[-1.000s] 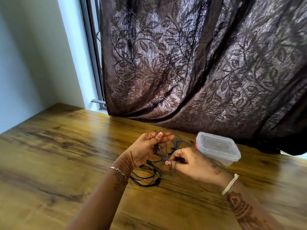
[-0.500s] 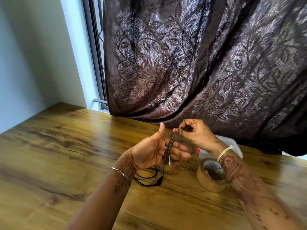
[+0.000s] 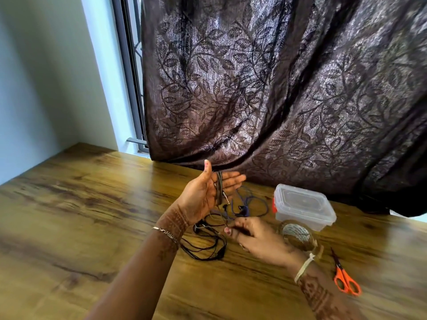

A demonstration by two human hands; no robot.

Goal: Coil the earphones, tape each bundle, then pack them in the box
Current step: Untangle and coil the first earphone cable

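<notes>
Over grained wooden table (image 3: 92, 204), thin earphone cord (image 3: 219, 188) looped round left hand (image 3: 201, 197)

The clear box (image 3: 302, 204) had a red clasp. Behind it, the dark brown curtain (image 3: 277, 88) bore leafy vines. Before it were a tan tape roll (image 3: 298, 234) and orange-handled scissors (image 3: 346, 280); left of it, grey earphones (image 3: 219, 188), blue earphones (image 3: 249, 204) and black earphones (image 3: 208, 248). The table (image 3: 69, 215) was brown wood-grain. Reddish-brown henna patterned the left hand (image 3: 203, 195) and right hand (image 3: 258, 239) at the wrists.

box (image 3: 304, 206) behind tape roll (image 3: 297, 234), scissors (image 3: 344, 277) right, earphones (image 3: 205, 243) perhaps tangled left
</notes>
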